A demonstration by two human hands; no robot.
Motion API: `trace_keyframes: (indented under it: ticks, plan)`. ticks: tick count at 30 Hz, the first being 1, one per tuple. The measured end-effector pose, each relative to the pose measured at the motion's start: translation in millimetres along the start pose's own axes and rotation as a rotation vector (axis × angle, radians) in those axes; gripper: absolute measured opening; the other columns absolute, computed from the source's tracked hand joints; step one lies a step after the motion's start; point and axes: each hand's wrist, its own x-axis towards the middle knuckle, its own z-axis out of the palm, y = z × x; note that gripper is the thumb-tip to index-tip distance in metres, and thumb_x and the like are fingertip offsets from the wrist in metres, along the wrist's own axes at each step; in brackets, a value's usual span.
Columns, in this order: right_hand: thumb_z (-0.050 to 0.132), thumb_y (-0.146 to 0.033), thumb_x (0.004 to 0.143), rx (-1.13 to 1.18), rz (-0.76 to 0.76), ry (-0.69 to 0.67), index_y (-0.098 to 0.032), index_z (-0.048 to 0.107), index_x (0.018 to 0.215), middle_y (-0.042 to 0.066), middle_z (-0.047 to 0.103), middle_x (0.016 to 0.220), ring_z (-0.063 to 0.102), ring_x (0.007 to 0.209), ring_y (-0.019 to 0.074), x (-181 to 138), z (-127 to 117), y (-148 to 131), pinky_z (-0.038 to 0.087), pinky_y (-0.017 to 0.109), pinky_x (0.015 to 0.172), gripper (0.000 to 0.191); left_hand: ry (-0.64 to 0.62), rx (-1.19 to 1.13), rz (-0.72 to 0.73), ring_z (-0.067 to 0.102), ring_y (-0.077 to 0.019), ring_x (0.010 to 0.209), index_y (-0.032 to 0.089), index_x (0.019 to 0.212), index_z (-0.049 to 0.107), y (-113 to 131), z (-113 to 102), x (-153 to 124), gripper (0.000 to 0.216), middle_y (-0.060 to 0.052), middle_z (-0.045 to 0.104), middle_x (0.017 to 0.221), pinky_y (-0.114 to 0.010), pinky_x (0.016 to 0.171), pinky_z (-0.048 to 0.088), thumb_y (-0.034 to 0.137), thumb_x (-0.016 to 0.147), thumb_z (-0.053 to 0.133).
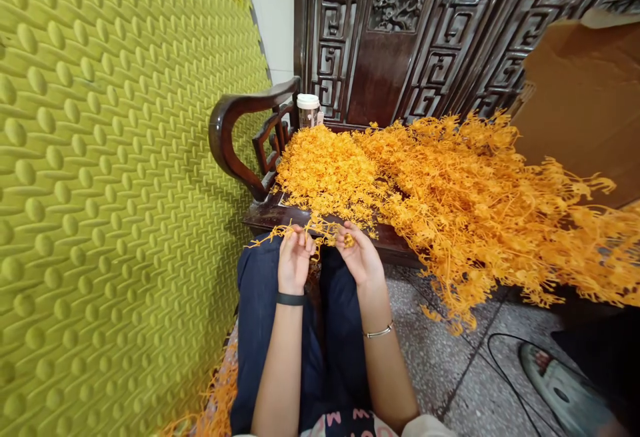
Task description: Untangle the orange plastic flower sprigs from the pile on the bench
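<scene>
My left hand (295,257) and my right hand (357,253) are raised above my knees, fingers curled around a thin orange plastic sprig (323,229) stretched between them. The sprig's left end sticks out past my left hand. Just beyond lies a large heap of orange plastic sprigs (450,190) spread over the seat of a dark carved wooden bench (240,150). A black band is on my left wrist and a thin metal bracelet on my right.
A yellow-green bumpy foam mat (115,190) stands at the left. A small jar with a white lid (309,109) sits at the bench's back corner. Brown cardboard (585,97) leans at right. Another person's sandalled foot (555,383) and a black cable (500,370) are on the speckled floor.
</scene>
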Motion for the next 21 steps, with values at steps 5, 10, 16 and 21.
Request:
trace_keyframes:
  ticks: [5,10,16,21]
  plan:
    - [0.052,-0.018,0.07,-0.249,-0.077,-0.088,-0.015,0.052,0.069,-0.006,0.03,0.051,0.028,0.043,0.0031,-5,0,-3,0.022,0.015,0.039,0.003,-0.046,0.032,-0.022,0.021,-0.003,0.035,0.016,0.057,0.047,6,-1,-3,0.032,0.008,0.024,0.041,-0.015,0.036,0.023,0.042,0.067,0.063]
    - [0.055,-0.029,0.071,-0.65,-0.328,0.066,-0.017,0.056,0.077,-0.007,0.027,0.051,0.024,0.044,0.0048,-7,1,-1,0.019,0.019,0.042,0.014,-0.123,0.231,-0.04,0.019,-0.0025,0.035,0.015,0.046,0.035,2,0,-5,0.049,0.008,0.018,0.04,-0.015,0.035,0.016,0.05,0.06,0.065]
    - [0.065,-0.036,0.065,-1.162,-0.404,0.024,-0.015,0.059,0.07,-0.005,0.036,0.052,0.034,0.05,0.0069,-4,-6,0,0.027,0.022,0.051,0.022,-0.222,0.309,0.027,0.031,-0.0043,0.037,0.015,0.046,0.035,-5,0,-5,0.048,0.008,0.025,0.043,-0.018,0.037,0.027,0.048,0.057,0.067]
    - [0.061,-0.033,0.069,-1.015,-0.415,-0.047,-0.016,0.059,0.068,-0.004,0.043,0.057,0.037,0.054,0.0071,-5,-2,-1,0.03,0.021,0.053,0.018,-0.036,0.533,0.092,0.049,-0.0088,0.059,0.014,0.053,0.041,-1,5,-4,0.033,0.001,0.049,0.069,-0.019,0.046,0.041,0.023,0.057,0.072]
